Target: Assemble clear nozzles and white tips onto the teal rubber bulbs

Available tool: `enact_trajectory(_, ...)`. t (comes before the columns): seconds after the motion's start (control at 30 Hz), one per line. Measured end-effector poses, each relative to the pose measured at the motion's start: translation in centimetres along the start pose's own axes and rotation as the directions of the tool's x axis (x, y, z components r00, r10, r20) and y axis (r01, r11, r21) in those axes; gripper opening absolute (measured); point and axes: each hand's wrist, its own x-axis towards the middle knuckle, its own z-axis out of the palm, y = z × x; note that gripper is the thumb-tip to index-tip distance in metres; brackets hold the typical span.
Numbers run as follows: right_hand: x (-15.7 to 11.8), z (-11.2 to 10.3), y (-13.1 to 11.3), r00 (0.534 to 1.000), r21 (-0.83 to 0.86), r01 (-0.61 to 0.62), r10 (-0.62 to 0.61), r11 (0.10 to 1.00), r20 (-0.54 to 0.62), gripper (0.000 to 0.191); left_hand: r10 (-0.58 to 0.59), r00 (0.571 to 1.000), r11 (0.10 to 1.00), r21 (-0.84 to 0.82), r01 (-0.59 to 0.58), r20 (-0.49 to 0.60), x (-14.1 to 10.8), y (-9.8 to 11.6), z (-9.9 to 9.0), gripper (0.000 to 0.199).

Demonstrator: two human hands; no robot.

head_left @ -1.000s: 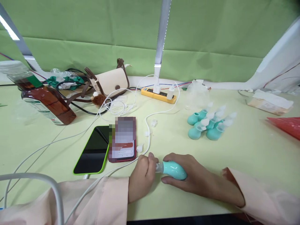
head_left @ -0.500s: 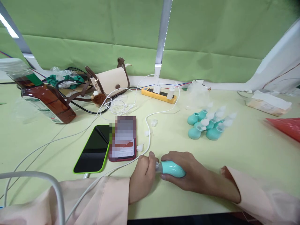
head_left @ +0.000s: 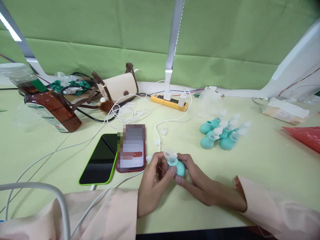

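Observation:
A glossy teal nasal aspirator bulb (head_left: pixel 180 169) with a clear flared tip (head_left: pixel 170 158) is held between my two hands, just above the front part of the table. My left hand (head_left: pixel 153 183) pinches it from the left, thumb pressed on the bulb near the tip's base. From the right, my right hand (head_left: pixel 197 181) closes around the bulb with thumb and fingers. Several more teal bulbs (head_left: pixel 228 142) stand in a cluster to the right, most with pale translucent tips; one bulb (head_left: pixel 206 127) shows an open neck. Small clear plastic pieces (head_left: pixel 164 131) lie beyond my hands.
Left of my hands lie a green-cased phone (head_left: pixel 98 160) and a red-cased phone (head_left: pixel 132 166), with white cables around them. Farther back are an amber bottle (head_left: pixel 56 110), a cream handbag (head_left: pixel 118 87), a yellow power strip (head_left: pixel 160 100) and a tissue pack (head_left: pixel 285 113).
Both hands have turned the nasal aspirator so its tip points up rather than left. My left hand has opened from a fist around the tip and shifted onto the bulb.

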Motion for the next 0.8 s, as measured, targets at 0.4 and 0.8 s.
enact_trajectory(0.4, 5.1, -1.1, 5.6, 0.971, -0.450, 0.182, -0.231, 0.874, -0.056, 0.024, 0.281, 0.951, 0.937, 0.179, -0.301, 0.129, -0.2, 0.4, -0.1, 0.018)
enact_trajectory(0.8, 7.2, 0.4, 7.5, 0.918, -0.422, 0.219, -0.333, 0.880, -0.217, 0.010, 0.198, 0.971, 0.949, 0.223, -0.224, 0.133, -0.5, 0.4, -0.1, 0.017)
